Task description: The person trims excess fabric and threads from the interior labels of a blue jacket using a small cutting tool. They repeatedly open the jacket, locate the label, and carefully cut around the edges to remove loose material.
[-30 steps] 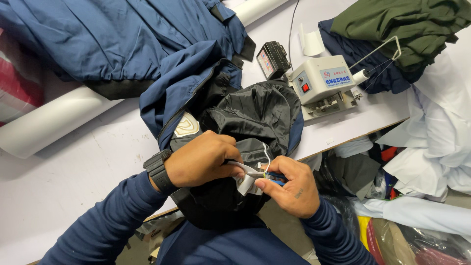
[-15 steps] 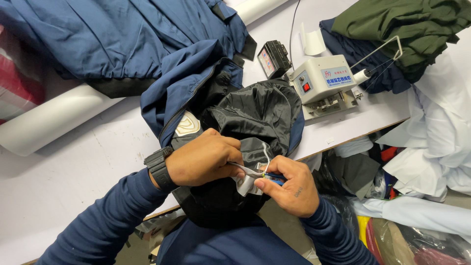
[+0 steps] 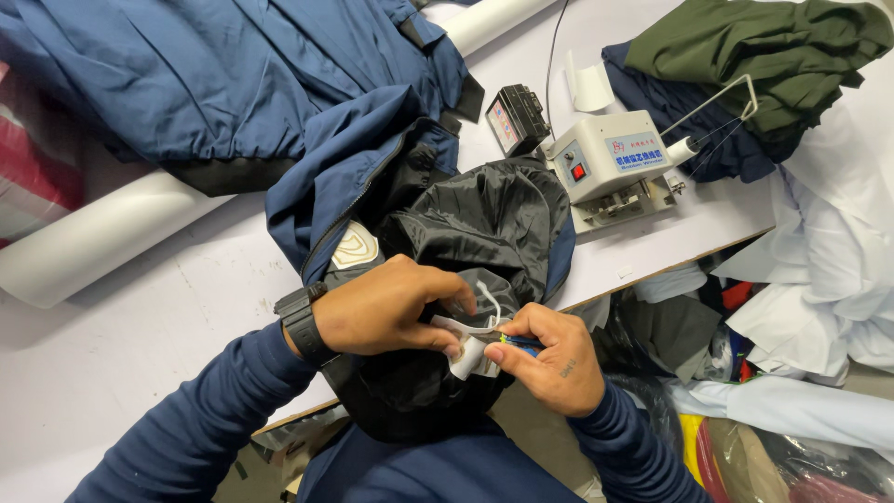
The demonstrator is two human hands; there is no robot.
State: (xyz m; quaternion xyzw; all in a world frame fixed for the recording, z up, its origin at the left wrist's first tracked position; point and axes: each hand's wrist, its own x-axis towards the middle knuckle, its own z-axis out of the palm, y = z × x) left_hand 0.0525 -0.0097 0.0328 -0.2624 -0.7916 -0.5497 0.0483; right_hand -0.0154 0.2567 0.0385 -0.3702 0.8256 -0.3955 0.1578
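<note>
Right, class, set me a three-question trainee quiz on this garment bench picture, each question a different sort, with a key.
1. True or false: the left hand pinches a white label on the black lining.
2. The right hand holds: A) a small blue-handled tool B) a ruler C) a cup.
3. Fill in: the small white machine stands on the ____ table.

Key: 1 true; 2 A; 3 white.

Between the left hand (image 3: 391, 307) and right hand (image 3: 549, 359) sits a small white fabric label (image 3: 466, 340), against a shiny black jacket lining (image 3: 484, 219). Above it lies a navy blue jacket shell (image 3: 233, 84) with a cream shield badge (image 3: 355, 247). The tabletop (image 3: 121, 326) is plain white.
</note>
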